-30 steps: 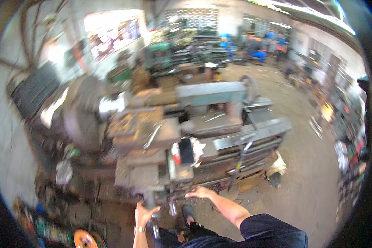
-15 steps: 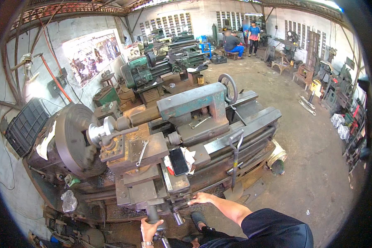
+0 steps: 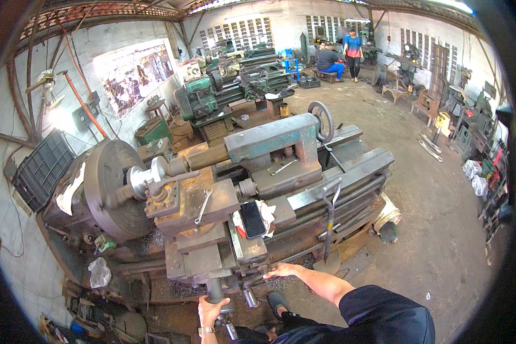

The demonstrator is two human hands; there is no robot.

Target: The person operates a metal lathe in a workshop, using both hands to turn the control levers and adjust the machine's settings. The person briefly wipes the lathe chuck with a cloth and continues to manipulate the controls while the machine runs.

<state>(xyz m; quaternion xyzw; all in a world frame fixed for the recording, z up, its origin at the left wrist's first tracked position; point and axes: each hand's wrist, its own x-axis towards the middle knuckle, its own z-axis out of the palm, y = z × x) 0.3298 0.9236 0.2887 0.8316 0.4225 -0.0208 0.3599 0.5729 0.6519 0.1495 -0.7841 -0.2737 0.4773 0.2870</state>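
Note:
A large metal lathe [image 3: 249,198] stands before me, its round faceplate [image 3: 116,192] at the left. A shiny turned metal workpiece [image 3: 146,176] sits between the faceplate and the tailstock [image 3: 275,137]. At the lathe's front, my left hand [image 3: 211,311] is closed around a cross-slide handle beside a dark cylindrical collar [image 3: 215,291]; its fingers are partly hidden. To the right, my right hand [image 3: 281,270] is closed on a crank handle [image 3: 255,281] under the carriage. The tool post [image 3: 163,200] stands near the workpiece.
A wrench [image 3: 203,206] and a black phone [image 3: 252,219] on a rag lie on the carriage. A T-shaped lever [image 3: 329,221] rises at the right. Green lathes [image 3: 198,98] stand behind. A seated person [image 3: 328,62] and a standing person [image 3: 353,51] are at the back.
The whole view has shifted slightly, with the scene a little further right. Both hands stay on the lathe's controls, with little visible change in grip.

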